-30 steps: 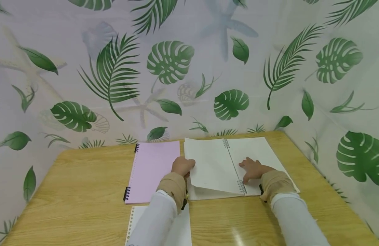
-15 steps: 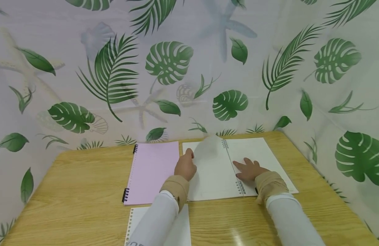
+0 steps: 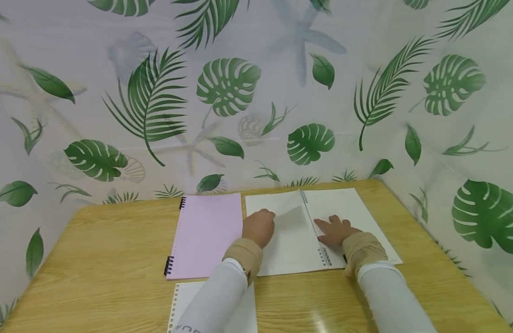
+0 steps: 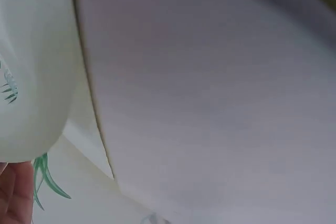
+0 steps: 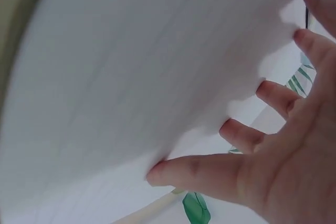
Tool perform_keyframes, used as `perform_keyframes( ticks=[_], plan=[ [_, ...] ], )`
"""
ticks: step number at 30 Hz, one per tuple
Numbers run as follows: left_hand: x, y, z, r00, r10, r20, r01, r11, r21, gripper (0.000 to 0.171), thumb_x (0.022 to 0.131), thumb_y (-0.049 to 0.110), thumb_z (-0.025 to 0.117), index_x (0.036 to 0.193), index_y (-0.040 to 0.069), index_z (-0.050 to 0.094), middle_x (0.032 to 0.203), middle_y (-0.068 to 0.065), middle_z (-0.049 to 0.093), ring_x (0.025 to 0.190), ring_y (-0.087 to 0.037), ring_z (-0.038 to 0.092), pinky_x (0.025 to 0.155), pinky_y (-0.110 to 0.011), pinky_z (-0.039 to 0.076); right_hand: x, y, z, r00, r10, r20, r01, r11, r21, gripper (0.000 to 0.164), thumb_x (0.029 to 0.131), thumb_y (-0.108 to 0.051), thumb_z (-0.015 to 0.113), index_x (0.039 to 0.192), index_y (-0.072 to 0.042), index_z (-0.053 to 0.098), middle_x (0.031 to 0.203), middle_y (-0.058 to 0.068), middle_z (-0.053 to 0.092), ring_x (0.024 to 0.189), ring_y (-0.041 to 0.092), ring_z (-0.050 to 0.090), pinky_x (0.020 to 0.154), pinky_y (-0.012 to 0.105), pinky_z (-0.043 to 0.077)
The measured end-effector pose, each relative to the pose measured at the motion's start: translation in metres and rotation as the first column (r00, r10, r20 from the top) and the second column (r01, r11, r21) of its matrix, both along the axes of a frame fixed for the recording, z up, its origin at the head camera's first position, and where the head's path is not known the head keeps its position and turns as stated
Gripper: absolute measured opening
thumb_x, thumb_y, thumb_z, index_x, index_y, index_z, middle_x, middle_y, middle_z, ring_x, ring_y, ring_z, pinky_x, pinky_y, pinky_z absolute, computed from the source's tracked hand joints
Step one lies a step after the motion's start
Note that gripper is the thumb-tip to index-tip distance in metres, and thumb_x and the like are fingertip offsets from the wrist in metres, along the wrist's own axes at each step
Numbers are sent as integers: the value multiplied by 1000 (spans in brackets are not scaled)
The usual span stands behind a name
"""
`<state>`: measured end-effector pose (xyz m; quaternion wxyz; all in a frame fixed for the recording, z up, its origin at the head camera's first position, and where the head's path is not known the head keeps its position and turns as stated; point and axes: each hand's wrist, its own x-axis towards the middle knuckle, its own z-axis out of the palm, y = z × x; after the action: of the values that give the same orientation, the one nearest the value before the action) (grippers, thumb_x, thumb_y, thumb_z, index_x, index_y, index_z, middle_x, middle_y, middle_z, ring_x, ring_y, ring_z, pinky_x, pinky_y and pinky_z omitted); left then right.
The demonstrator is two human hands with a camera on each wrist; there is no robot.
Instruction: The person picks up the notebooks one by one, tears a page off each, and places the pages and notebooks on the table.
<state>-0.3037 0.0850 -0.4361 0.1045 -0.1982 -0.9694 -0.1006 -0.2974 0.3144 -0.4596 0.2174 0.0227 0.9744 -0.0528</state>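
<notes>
An open spiral notebook [image 3: 281, 261] with blank white pages lies near the back of the table. My left hand [image 3: 259, 229] pinches a page [image 3: 293, 217] over the notebook's left half; the page bends up toward the coil. In the left wrist view, that curved page [image 4: 39, 66] hangs at the left, with the fingers [image 4: 20, 195] at its lower edge. Beside the coil, my right hand [image 3: 335, 231] rests on the right page, fingers spread. The right wrist view shows its fingertips [image 5: 157, 174] touching the white paper.
Left of the open notebook lies a pink notebook [image 3: 210, 231] with black coils. A white sheet [image 3: 241, 314] with punched holes is at the front, partly under the left sleeve. The wooden table [image 3: 114, 259] meets a leaf-patterned backdrop [image 3: 169, 92].
Left hand moved from the left page's outer edge inward to the right, lifting and curling the page toward the coil. Right hand shifted slightly left, closer to the coil.
</notes>
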Motion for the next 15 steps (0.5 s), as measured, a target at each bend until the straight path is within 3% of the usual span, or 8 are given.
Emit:
perform_keyframes(
  ticks=[5, 7, 11, 15],
  plan=[
    [3, 8, 2, 1000, -6, -27, 5, 1000, -20, 21, 92, 21, 56, 82, 9, 69, 72, -2, 65, 61, -12, 62, 48, -26, 49, -4, -2, -10, 997, 1, -77, 0, 1000, 12, 52, 96, -39, 41, 145, -28, 27, 141, 24, 28, 116, 48, 34, 90, 63, 39],
    [2, 8, 2, 999, -1, -36, 0, 1000, -19, 12, 90, 14, 57, 94, 9, 67, 74, -3, 67, 62, -13, 63, 49, -25, 50, -5, -4, -11, 995, 5, -99, -4, 1000, 15, 51, 96, -38, 41, 144, -29, 28, 136, 25, 31, 111, 47, 35, 85, 62, 42],
    [2, 8, 2, 996, -15, -88, 9, 998, -65, 29, 87, 7, 58, 115, 13, 58, 80, -4, 69, 63, -14, 64, 50, -26, 49, -8, -8, -10, 995, -1, -102, 4, 1000, 27, 50, 96, -37, 43, 144, -32, 29, 133, 25, 33, 110, 46, 36, 80, 60, 44],
    [3, 7, 1, 993, -61, -101, 45, 988, -148, 16, 86, 8, 59, 101, 12, 64, 82, -3, 67, 61, -14, 62, 47, -26, 48, -11, -10, -10, 997, -16, -72, 18, 1000, 25, 50, 96, -36, 43, 144, -32, 29, 136, 26, 30, 114, 47, 34, 83, 61, 43]
  ],
)
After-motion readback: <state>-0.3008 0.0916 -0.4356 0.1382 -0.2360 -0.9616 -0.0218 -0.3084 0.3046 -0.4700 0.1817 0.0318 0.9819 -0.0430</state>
